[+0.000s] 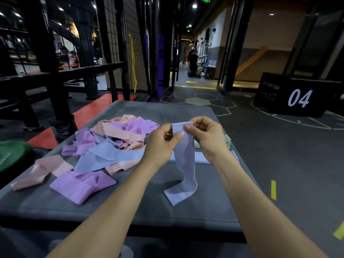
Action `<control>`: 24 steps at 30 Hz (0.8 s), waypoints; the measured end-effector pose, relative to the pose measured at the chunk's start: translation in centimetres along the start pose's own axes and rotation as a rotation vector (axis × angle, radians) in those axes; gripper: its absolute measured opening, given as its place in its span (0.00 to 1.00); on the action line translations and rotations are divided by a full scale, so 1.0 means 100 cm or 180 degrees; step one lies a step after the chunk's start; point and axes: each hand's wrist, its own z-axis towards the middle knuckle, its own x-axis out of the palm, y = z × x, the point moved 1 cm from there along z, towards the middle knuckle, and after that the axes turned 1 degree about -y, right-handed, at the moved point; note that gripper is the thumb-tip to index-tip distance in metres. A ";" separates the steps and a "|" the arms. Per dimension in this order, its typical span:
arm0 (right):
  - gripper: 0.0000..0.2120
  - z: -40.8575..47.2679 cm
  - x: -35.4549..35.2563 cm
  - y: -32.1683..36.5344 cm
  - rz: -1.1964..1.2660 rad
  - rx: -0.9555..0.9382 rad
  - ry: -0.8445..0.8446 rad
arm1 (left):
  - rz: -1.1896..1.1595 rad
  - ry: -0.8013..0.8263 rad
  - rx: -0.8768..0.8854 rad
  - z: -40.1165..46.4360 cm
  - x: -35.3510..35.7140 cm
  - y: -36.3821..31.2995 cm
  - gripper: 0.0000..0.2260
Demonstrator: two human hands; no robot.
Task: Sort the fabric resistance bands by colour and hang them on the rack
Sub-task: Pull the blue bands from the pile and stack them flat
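Note:
Both my hands hold up one pale blue fabric band (185,164) above the grey padded bench (130,207). My left hand (162,142) pinches its top left edge and my right hand (206,138) pinches its top right. The band hangs down and its lower end folds onto the bench. To the left lies a tangled heap of bands (115,142) in purple, peach-pink and pale blue. A pink band (42,172) and a folded purple band (81,185) lie apart at the near left. Behind my right hand rest flat pale blue bands (202,159) and a greenish stack (228,141).
A black wire-mesh rack (119,40) stands beyond the bench, with a yellow band (133,62) and purple bands (160,66) hanging by it. A black box marked 04 (297,95) sits at the right. A green weight plate (13,155) is at the left. People stand far down the corridor.

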 end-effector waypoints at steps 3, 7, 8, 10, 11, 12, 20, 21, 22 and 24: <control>0.09 -0.002 0.004 -0.008 -0.0047 0.0251 0.0314 | -0.0102 -0.0252 -0.0222 0.001 -0.005 0.004 0.04; 0.07 -0.013 0.009 -0.028 -0.0807 0.0623 0.0975 | -0.0783 -0.0590 -0.0771 0.003 -0.015 0.010 0.06; 0.07 -0.016 0.010 -0.033 -0.1152 0.0687 0.1176 | -0.0870 -0.0673 -0.0830 0.003 -0.018 0.012 0.05; 0.07 -0.023 0.011 -0.043 -0.2021 0.0794 0.1396 | -0.1098 -0.0795 -0.0939 0.004 -0.024 0.014 0.04; 0.06 -0.024 0.011 -0.047 -0.2404 0.0870 0.1469 | -0.1237 -0.0843 -0.1000 0.003 -0.026 0.015 0.05; 0.08 -0.025 0.010 -0.051 -0.2674 0.0969 0.1563 | -0.1363 -0.0888 -0.1045 0.003 -0.029 0.016 0.05; 0.14 -0.025 -0.016 -0.068 -0.3177 0.1299 0.1467 | -0.1832 -0.1496 -0.1235 0.003 -0.042 0.027 0.07; 0.13 -0.024 -0.019 -0.068 -0.3181 0.1308 0.1402 | -0.1875 -0.1555 -0.1248 0.003 -0.042 0.029 0.07; 0.13 -0.023 -0.022 -0.068 -0.3201 0.1308 0.1361 | -0.1888 -0.1617 -0.1269 0.003 -0.042 0.031 0.07; 0.11 -0.020 -0.031 -0.069 -0.3261 0.1303 0.1294 | -0.1883 -0.1738 -0.1311 0.003 -0.042 0.037 0.07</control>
